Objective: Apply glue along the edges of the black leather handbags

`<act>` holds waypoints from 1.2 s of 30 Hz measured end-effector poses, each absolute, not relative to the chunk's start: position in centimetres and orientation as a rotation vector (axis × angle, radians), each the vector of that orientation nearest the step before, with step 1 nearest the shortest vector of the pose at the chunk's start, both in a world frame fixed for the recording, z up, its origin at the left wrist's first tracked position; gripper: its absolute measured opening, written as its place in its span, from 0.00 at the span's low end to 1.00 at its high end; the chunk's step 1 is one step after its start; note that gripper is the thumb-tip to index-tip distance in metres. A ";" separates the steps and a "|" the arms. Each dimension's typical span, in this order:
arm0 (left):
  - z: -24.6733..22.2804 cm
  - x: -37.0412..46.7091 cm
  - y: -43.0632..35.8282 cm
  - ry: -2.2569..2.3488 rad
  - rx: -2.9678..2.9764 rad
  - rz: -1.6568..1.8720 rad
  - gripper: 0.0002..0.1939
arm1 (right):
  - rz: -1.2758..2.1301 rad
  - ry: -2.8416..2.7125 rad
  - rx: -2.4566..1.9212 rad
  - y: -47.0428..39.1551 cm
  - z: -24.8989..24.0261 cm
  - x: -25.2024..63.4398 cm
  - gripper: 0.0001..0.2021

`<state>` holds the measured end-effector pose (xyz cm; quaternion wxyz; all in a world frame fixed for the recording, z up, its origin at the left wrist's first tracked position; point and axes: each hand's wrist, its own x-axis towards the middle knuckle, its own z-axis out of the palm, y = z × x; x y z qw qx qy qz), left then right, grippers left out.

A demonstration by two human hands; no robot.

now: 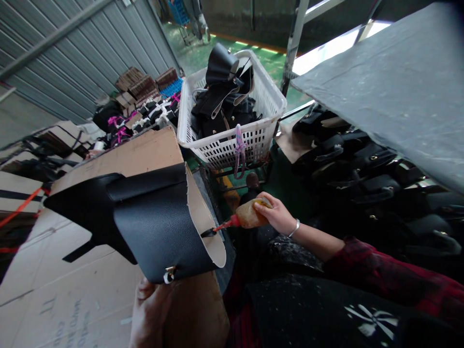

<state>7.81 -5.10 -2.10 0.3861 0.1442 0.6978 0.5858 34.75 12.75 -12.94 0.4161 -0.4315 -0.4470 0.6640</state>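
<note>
My right hand [277,215] is closed around a yellowish squeeze bottle [250,214] with a red nozzle. The nozzle tip points left, at the open edge of a black leather bag piece [152,227], where a small dark tab shows against the pale lining [199,212]. Whether tip and tab touch, I cannot tell. My left hand [150,304] is closed at the lower edge of the bag piece, beside a metal clasp [169,274]; some of its fingers are hidden. A black flap with a narrow strap spreads leftward from the piece.
Cardboard [72,290] covers the work surface. Beyond it stands a white plastic basket [232,140] full of black leather pieces. Several black bags [377,183] lie at the right under a grey sheet [391,82]. Bundled parts [152,113] are piled at the back left. Someone's legs [197,19] show far off.
</note>
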 end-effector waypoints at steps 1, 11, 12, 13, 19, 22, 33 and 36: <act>-2.4 7.6 -5.3 1.776 0.361 1.483 0.14 | 1.690 -1.134 -1.085 12.4 -12.9 35.1 0.19; -3.5 7.0 -6.4 1.872 0.453 1.427 0.14 | 1.603 -1.081 -1.095 13.4 -13.1 34.3 0.19; -3.5 7.0 -6.5 1.875 0.467 1.410 0.15 | 1.589 -1.052 -1.096 13.6 -13.2 34.0 0.19; -3.5 6.9 -6.6 1.879 0.479 1.400 0.16 | 1.585 -1.027 -1.097 13.8 -13.2 33.7 0.20; -3.4 7.3 -6.8 1.877 0.485 1.449 0.15 | 1.703 -1.048 -1.068 12.7 -12.7 34.8 0.19; -2.8 7.9 -6.5 1.853 0.470 1.426 0.14 | 1.839 -0.961 -1.067 11.3 -12.6 35.7 0.19; -2.4 10.4 -8.5 2.020 0.534 1.252 0.17 | 2.542 0.139 -0.688 7.1 -10.6 33.9 0.17; -2.2 11.6 -9.5 2.063 0.611 1.275 0.11 | 2.594 0.241 -0.570 6.2 -9.0 33.6 0.17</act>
